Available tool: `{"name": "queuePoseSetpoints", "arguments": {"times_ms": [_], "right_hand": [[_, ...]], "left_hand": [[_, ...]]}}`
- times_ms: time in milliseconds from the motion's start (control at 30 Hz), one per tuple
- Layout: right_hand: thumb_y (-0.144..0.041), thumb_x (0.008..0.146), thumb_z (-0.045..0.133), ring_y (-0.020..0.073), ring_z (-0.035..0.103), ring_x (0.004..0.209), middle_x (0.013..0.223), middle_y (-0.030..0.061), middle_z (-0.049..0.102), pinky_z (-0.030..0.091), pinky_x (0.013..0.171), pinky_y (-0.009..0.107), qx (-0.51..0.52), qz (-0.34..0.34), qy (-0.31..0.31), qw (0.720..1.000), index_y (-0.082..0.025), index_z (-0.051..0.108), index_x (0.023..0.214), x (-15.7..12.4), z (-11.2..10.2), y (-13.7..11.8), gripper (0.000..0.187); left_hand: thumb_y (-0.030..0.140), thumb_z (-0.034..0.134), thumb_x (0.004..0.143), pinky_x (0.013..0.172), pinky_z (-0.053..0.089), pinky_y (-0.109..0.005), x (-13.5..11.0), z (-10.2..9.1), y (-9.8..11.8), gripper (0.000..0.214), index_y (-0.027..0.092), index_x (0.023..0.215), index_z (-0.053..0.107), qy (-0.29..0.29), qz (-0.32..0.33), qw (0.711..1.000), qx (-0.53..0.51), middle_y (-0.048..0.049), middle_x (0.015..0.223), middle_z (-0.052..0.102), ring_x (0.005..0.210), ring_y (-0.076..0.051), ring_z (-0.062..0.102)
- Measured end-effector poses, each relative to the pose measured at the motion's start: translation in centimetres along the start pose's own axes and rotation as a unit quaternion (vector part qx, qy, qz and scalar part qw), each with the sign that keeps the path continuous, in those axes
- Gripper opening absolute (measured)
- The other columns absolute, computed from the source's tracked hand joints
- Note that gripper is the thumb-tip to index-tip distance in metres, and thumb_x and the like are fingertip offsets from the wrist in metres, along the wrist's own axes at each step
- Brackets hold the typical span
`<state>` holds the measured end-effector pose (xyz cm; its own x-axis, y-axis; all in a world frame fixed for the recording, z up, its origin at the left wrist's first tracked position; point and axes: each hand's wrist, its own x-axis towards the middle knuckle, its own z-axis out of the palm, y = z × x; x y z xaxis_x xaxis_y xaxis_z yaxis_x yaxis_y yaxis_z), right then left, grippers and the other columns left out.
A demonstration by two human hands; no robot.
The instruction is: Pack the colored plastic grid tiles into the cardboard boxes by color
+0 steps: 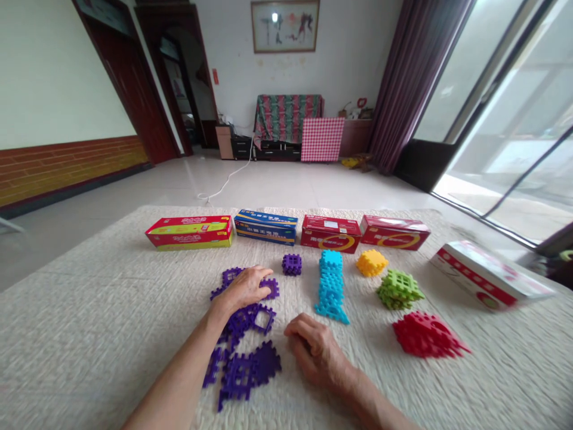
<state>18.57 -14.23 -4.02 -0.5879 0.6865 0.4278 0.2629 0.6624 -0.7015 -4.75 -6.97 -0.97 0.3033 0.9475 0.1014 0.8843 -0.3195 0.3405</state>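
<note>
The left hand (244,288) lies palm down on the far end of a loose scatter of flat purple plastic interlocking tiles (244,364), with the fingers spread and slightly bent over one of them. The hand covers that tile, so it cannot be told whether the fingertips pinch it or only press on it. The scatter runs lengthwise from the near edge of the cream quilted desk (89,310) away from the person, roughly along the left forearm, so its long axis points toward the row of boxes. The right hand (316,349) rests on the desk just to the right of the nearest tiles, apart from them, with the fingers curled in loosely and nothing showing inside. The left hand is therefore the one in contact, with the tiles directly under and behind it, while from the right hand they lie to the left. Beyond the left fingertips sits a small purple assembled cube (292,264). To its right come a tall cyan stack of the same plastic pieces (331,285), a yellow cube (371,263), a green cluster (398,289) and a red cluster (425,335). The red cluster is smeared, so its shape is hard to read. Along the far side lie a red-and-yellow carton (190,232), a blue carton (267,226) and two red cartons (330,232). A blurred white-and-red carton (487,275) lies at an angle on the right. Both forearms are cut off by the lower edge.
</note>
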Motion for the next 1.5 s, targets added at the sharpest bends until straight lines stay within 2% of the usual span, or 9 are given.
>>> {"name": "queuePoseSetpoints", "arguments": {"times_ms": [300,467,600,767,933,1100,1300,1400,1500], "right_hand": [[-0.001,0.079,0.045,0.0149,0.058,0.079,0.087,0.0046,0.061,0.044,0.069,0.024,-0.004,0.001,-0.017,1.0,-0.02,0.058,0.091,0.3,0.0,0.1,0.026],[0.0,0.078,0.046,0.0147,0.059,0.079,0.087,0.0043,0.061,0.044,0.069,0.024,-0.007,0.003,-0.019,1.0,-0.02,0.059,0.092,0.2,0.1,0.3,0.027],[0.001,0.076,0.047,0.0142,0.058,0.077,0.086,0.004,0.062,0.044,0.069,0.023,-0.01,0.0,-0.012,1.0,-0.02,0.06,0.092,0.2,0.2,0.3,0.029],[0.001,0.076,0.047,0.0139,0.058,0.075,0.083,0.0037,0.062,0.044,0.068,0.023,-0.003,0.0,-0.012,1.0,-0.019,0.061,0.09,0.3,0.1,0.3,0.028],[0.002,0.074,0.047,0.0134,0.057,0.075,0.082,0.003,0.062,0.043,0.067,0.022,0.006,-0.002,-0.006,1.0,-0.019,0.06,0.089,0.3,0.2,0.4,0.029],[0.001,0.075,0.048,0.0134,0.057,0.076,0.081,0.0026,0.062,0.042,0.067,0.022,0.008,-0.018,0.002,1.0,-0.019,0.06,0.088,0.3,0.4,0.6,0.027],[0.001,0.076,0.047,0.0132,0.057,0.076,0.082,0.0029,0.062,0.042,0.067,0.022,0.011,-0.014,-0.005,1.0,-0.018,0.06,0.089,0.3,0.2,0.6,0.027],[0.0,0.077,0.047,0.0138,0.057,0.077,0.083,0.0031,0.061,0.043,0.068,0.023,0.011,-0.01,-0.009,1.0,-0.018,0.06,0.09,0.3,0.1,0.6,0.026],[0.0,0.078,0.046,0.0142,0.057,0.077,0.084,0.0033,0.061,0.043,0.069,0.023,0.008,-0.009,-0.014,1.0,-0.019,0.06,0.091,0.3,0.1,0.6,0.026]], "left_hand": [[0.018,0.057,0.071,0.091,0.046,-0.031,-0.3,-0.5,1.2,0.04,0.019,0.111,0.064,-0.049,0.061,0.997,0.025,-0.0081,0.111,0.065,0.103,-0.024,0.061],[0.017,0.055,0.07,0.09,0.046,-0.031,-0.5,-0.5,1.3,0.04,0.019,0.109,0.065,-0.062,0.066,0.996,0.019,-0.0076,0.109,0.063,0.101,-0.023,0.061],[0.018,0.057,0.069,0.089,0.047,-0.029,0.0,-1.5,1.1,0.047,0.02,0.115,0.064,-0.05,0.055,0.997,0.0,-0.0056,0.111,0.065,0.099,-0.021,0.062],[0.02,0.058,0.068,0.089,0.047,-0.029,4.1,-3.0,1.8,0.046,0.018,0.113,0.066,-0.002,0.092,0.996,0.013,-0.007,0.115,0.066,0.102,-0.022,0.061],[0.022,0.059,0.068,0.092,0.045,-0.031,9.1,-3.1,2.9,0.048,0.016,0.114,0.067,-0.038,0.134,0.989,0.047,-0.0084,0.115,0.067,0.103,-0.024,0.062],[0.021,0.059,0.066,0.093,0.044,-0.03,10.7,-2.4,2.8,0.051,0.017,0.116,0.066,-0.065,0.141,0.985,0.07,-0.0077,0.116,0.067,0.105,-0.024,0.061],[0.023,0.062,0.066,0.093,0.044,-0.03,9.8,-2.7,2.7,0.052,0.019,0.117,0.064,-0.047,0.145,0.987,0.048,-0.0068,0.117,0.065,0.105,-0.023,0.06],[0.024,0.062,0.068,0.087,0.046,-0.029,7.8,-3.4,2.2,0.049,0.018,0.117,0.064,-0.035,0.121,0.991,0.038,-0.0062,0.111,0.065,0.098,-0.022,0.061],[0.023,0.059,0.071,0.078,0.046,-0.027,4.9,-3.9,1.3,0.038,0.02,0.108,0.067,-0.058,0.099,0.993,0.031,-0.0032,0.098,0.066,0.084,-0.018,0.061]]}}
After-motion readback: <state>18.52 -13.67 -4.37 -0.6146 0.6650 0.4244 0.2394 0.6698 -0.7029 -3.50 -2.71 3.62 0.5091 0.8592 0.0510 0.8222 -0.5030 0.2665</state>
